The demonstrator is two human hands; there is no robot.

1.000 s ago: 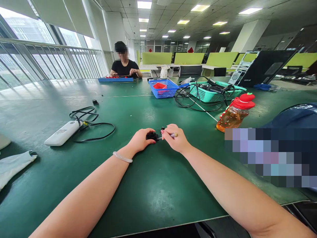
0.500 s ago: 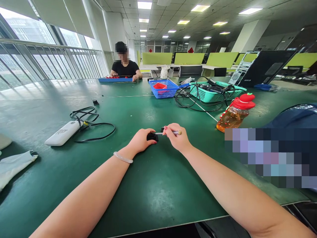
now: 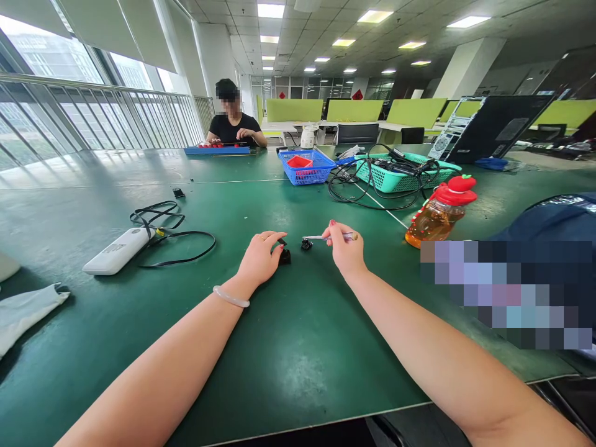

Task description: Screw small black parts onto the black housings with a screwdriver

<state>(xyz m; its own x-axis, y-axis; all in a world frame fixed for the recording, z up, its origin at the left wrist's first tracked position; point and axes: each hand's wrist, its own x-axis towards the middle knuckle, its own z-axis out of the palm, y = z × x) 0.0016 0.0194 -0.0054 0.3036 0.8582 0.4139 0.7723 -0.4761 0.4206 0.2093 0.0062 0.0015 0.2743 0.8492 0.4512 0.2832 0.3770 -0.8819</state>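
Note:
My right hand (image 3: 345,249) is closed around a slim screwdriver (image 3: 318,237) with a silver shaft and a brownish end. Its tip points left, at a small cluster of tiny black pieces (image 3: 306,244) on the table. Left of that cluster, my left hand (image 3: 259,257) has its thumb and fingertips at a small black block (image 3: 285,256). The hand partly covers the block, and its finer shape is too small to make out.
A white power bank (image 3: 120,251) with a black cable lies left on the green table (image 3: 298,347). Further back stand a blue basket (image 3: 307,176) and a green basket (image 3: 386,177) with tangled cables. A drink bottle (image 3: 437,214) stands right. Across the table sits a person (image 3: 235,129).
My right hand has moved right with the screwdriver, its tip leaving the black block for the tiny black pieces. My left hand has shifted slightly left, its fingers uncovering more of the block.

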